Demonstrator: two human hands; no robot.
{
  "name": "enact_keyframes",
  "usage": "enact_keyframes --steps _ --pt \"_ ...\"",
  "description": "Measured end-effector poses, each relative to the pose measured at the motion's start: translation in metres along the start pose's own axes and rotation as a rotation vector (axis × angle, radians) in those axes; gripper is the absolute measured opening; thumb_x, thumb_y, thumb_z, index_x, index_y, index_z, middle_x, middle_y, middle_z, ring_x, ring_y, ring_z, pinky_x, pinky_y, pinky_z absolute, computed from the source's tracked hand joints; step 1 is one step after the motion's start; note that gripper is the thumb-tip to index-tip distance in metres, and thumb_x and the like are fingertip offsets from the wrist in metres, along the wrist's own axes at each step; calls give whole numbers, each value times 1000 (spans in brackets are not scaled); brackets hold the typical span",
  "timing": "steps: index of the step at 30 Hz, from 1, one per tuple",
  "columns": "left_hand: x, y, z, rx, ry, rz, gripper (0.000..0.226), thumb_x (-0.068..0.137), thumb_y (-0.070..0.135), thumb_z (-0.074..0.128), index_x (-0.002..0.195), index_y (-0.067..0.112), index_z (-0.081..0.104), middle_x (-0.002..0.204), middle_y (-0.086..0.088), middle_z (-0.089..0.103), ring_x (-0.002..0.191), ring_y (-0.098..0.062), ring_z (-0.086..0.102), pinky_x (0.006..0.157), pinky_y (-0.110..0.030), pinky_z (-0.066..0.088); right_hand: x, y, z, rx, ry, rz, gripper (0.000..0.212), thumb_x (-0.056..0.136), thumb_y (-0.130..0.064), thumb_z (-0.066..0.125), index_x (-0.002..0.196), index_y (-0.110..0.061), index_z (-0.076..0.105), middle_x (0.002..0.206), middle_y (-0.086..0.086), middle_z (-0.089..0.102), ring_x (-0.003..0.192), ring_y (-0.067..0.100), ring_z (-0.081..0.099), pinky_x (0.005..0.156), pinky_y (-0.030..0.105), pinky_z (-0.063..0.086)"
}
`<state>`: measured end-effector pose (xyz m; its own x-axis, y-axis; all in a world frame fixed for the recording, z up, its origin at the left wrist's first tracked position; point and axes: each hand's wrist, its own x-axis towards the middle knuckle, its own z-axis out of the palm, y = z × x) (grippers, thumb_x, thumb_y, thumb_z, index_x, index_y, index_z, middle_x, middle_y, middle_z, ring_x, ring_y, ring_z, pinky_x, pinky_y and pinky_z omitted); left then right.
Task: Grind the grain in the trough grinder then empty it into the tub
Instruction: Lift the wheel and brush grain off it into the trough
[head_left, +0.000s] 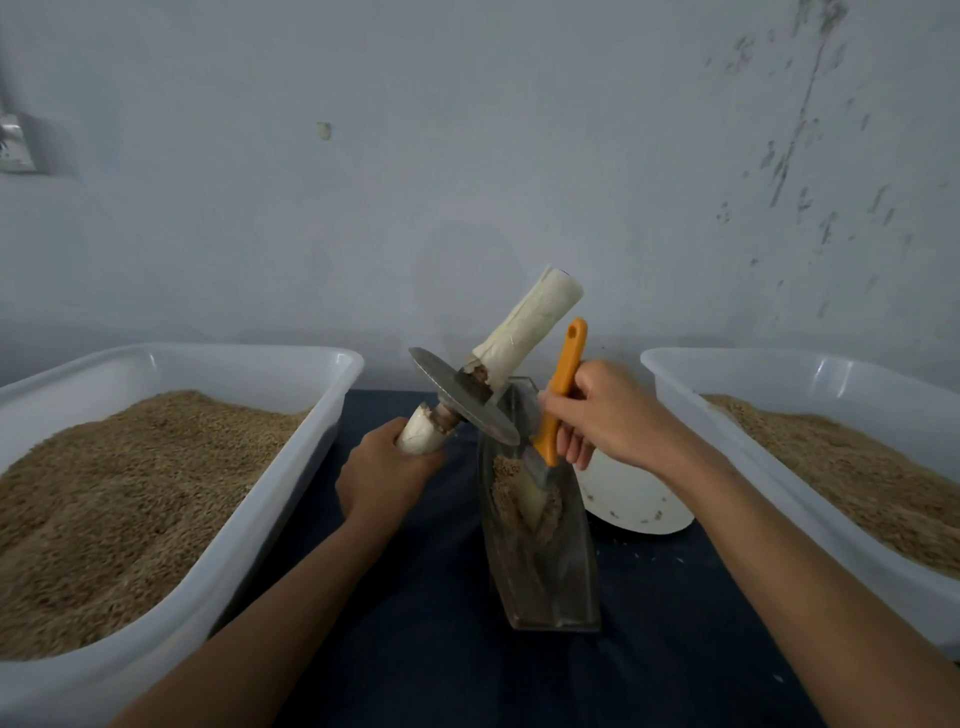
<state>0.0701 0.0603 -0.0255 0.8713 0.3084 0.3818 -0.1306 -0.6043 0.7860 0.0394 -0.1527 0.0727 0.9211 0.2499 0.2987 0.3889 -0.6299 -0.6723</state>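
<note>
Between two white tubs (332, 364) of husky grain, the glass trough (540, 551) sits on the dark table. Left hand (382, 475) clamps the wheel (462, 397) by its cloth-wrapped axle, lifted clear; right hand (605, 410) pinches an orange brush (558, 395). Best sweep the coarse meal together gently, bristles low
</note>
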Motion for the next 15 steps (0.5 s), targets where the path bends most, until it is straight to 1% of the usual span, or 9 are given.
enact_keyframes --steps 2,3,4,7,9,12,15 --pt "0 0 1 -10 3 0 30 73 41 73 99 30 64 83 10 63 77 -10 57 64 -27 39 1 -1 -7 63 55 -31 29 99 -18 52 80 2 60 53 9 64 45 24 61 42 24 48" --pt "0 -1 1 -12 5 -2 30 73 41 73 99 31 64 84 10 64 78 -10 58 65 -27 39 1 -1 -10 101 45 -31 30 99 -17 51 79 4 61 52 9 62 43 23 58 40 24 45" --pt "0 -1 1 -13 7 -4 30 72 41 73 99 31 64 84 10 64 78 -10 58 66 -28 40 0 -1 -13 129 5 -22 31 99 -16 51 78 5 62 51 9 62 41 20 56 39 24 43" --pt "0 -1 1 -17 12 -7 30 72 40 74 99 30 64 84 10 64 77 -10 58 65 -28 40 -2 -1 -14 156 -204 44 29 98 -15 52 78 4 63 53 11 62 40 17 55 39 22 43" --pt "0 -1 1 -16 16 -6 29 72 40 74 98 31 64 82 10 64 76 -9 57 63 -27 39 -2 1 -6 119 -259 83 28 98 -15 52 79 4 61 55 11 64 42 17 58 41 23 46" --pt "0 -1 1 -22 14 -4 29 72 40 74 97 30 63 82 10 64 75 -8 57 62 -27 38 0 5 5 35 -230 96 26 99 -19 52 82 0 58 58 9 67 47 19 64 46 22 51" --pt "1 -1 1 -21 14 -7 28 72 40 74 96 31 63 82 10 63 75 -8 57 62 -27 39 1 7 10 -32 -140 53 23 99 -23 53 85 -6 56 60 6 68 50 19 66 48 21 52"
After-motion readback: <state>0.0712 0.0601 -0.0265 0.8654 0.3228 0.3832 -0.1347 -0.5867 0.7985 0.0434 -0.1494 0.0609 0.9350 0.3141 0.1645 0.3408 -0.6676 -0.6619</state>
